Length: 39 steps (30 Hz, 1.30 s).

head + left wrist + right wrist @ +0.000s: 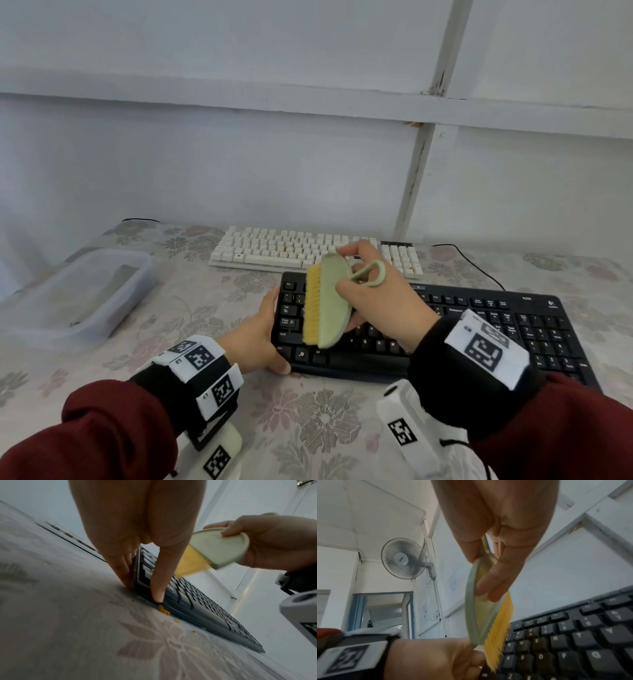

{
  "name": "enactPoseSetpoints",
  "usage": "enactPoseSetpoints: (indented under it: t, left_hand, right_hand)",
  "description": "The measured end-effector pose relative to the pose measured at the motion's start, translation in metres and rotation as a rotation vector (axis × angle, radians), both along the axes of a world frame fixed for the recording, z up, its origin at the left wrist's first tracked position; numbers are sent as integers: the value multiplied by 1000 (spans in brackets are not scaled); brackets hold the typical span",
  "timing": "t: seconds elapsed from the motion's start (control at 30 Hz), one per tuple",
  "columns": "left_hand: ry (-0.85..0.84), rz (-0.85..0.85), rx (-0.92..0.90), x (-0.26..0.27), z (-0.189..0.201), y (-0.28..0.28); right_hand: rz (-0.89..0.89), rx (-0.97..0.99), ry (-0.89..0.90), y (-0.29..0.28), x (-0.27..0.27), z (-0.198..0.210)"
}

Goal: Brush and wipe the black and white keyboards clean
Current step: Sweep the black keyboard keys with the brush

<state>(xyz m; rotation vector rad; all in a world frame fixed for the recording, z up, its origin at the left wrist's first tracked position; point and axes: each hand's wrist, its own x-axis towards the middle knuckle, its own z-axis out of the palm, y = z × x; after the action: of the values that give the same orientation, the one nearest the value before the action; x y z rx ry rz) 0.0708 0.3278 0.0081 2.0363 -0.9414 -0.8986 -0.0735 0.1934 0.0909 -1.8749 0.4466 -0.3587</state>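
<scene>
The black keyboard (445, 329) lies on the table (171, 308), just in front of the white keyboard (291, 250). The right hand (383, 301) grips a green brush (330, 301) above the black keys, yellow bristles turned to the left. The left hand (263, 332) grips the black keyboard's left end. Orange crumbs (163, 609) sit by its front edge. A clear box (85, 294) stands well to the left.
</scene>
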Motion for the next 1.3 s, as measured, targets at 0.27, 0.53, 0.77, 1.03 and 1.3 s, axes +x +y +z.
enactPoseSetpoints:
  t: [0.27,0.53,0.77,1.03,1.3]
  left_hand:
    - [28,-7,-1,3,1,1]
    - [-19,-8,-1,3,0,-1]
    - [-41,12,46,3,0,-1]
    - [-51,1,7,0,2,-1]
    - [-33,9,-16,-2,3,-2]
  right_hand:
    - [5,-78,18,9,27,-5]
    - [131,-81,158,24,0,-11]
    - [-40,-75,-27,5,21,4]
    - [132,-110,195,27,-8,-17]
    - [-79,38,-60,-21,-40,20]
